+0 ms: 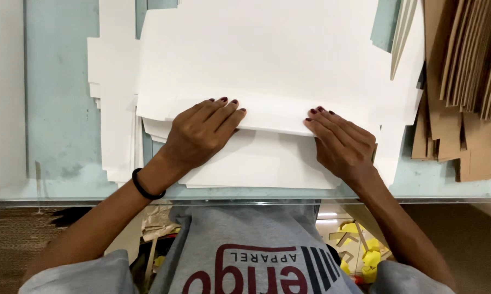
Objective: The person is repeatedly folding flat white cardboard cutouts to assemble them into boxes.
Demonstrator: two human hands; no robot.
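Both hands flat now: left hand [202, 133] and right hand [341, 142] lie open, fingers spread, pressing the near edge of a big white card sheet [267, 60]. It tops a white stack [256, 163] on the pale blue tabletop [60, 109]. Brown cardboard pieces [469, 81] lean far right.
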